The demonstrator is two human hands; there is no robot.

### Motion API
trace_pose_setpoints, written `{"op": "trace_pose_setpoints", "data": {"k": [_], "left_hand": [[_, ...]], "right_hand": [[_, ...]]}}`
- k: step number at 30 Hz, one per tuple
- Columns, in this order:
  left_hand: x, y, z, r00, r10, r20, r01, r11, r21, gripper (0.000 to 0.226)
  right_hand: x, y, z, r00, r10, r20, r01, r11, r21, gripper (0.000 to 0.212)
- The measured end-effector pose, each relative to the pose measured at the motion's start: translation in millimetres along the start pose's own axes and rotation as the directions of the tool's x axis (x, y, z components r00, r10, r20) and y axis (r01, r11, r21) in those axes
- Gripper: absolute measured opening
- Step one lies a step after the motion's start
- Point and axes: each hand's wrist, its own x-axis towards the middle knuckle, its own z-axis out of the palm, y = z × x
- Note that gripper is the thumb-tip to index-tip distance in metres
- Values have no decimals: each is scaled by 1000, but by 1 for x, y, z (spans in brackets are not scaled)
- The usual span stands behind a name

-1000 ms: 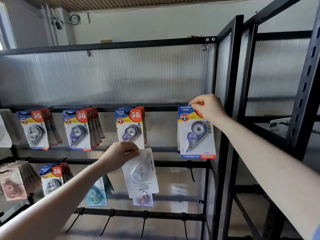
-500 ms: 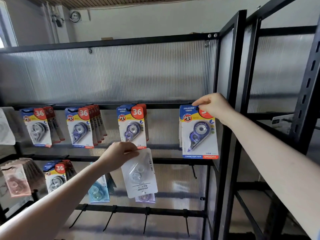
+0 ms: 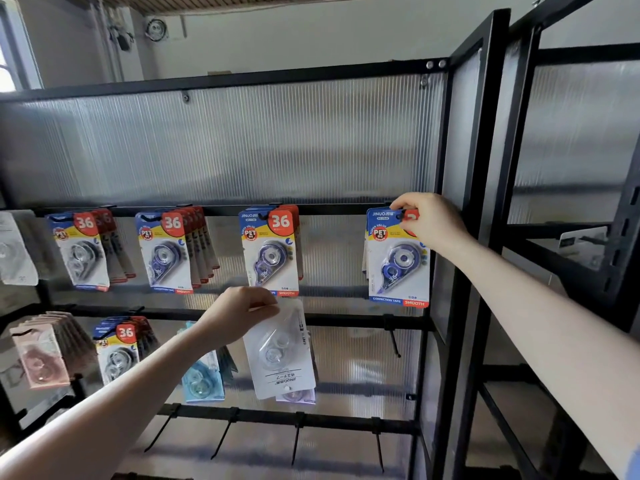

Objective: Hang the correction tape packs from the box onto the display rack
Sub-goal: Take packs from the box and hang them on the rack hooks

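Correction tape packs are hung in rows on the display rack, a black metal frame backed with ribbed translucent panels, which is taken as the landmark. Along its upper rail four bunches are carried: a grey-tape bunch at the left end, a purple bunch next to it, another purple bunch near the middle, and a blue pack at the right end, close to the rack's right upright. On the middle rail pink packs, a red-labelled bunch and a pale blue pack are seen toward the left. Bare black hooks jut from the lowest rail.

The blue pack's top edge is pinched by the right hand, thumb and fingers closed on the card at rail height, so that grip is clamped on that pack. A white pack, shown back-side out and upside down, is held in front of the middle rail by the left hand, whose fingers are curled round the pack's upper corner; that grip is likewise clamped. Behind the white pack's lower edge, part of a lilac pack is glimpsed.
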Motion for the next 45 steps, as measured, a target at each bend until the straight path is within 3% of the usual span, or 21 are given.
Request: {"op": "trace_pose_setpoints", "data": {"k": [17, 25, 35, 45], "left_hand": [[-9, -3, -26, 996, -9, -90, 12, 999, 36, 5], [-29, 15, -48, 982, -46, -185, 61, 995, 76, 9], [-64, -5, -94, 960, -56, -276, 88, 990, 107, 10], [-110, -115, -166, 952, -90, -291, 123, 988, 94, 12]], "right_hand": [[-15, -9, 6, 990, -127, -55, 110, 962, -249, 51], [-44, -47, 10, 966, -252, -62, 237, 955, -180, 45], [-78, -122, 66, 943, -257, 213, 258, 966, 22, 46], [-106, -250, 185, 785, -216, 581, 137, 975, 177, 47]]}}
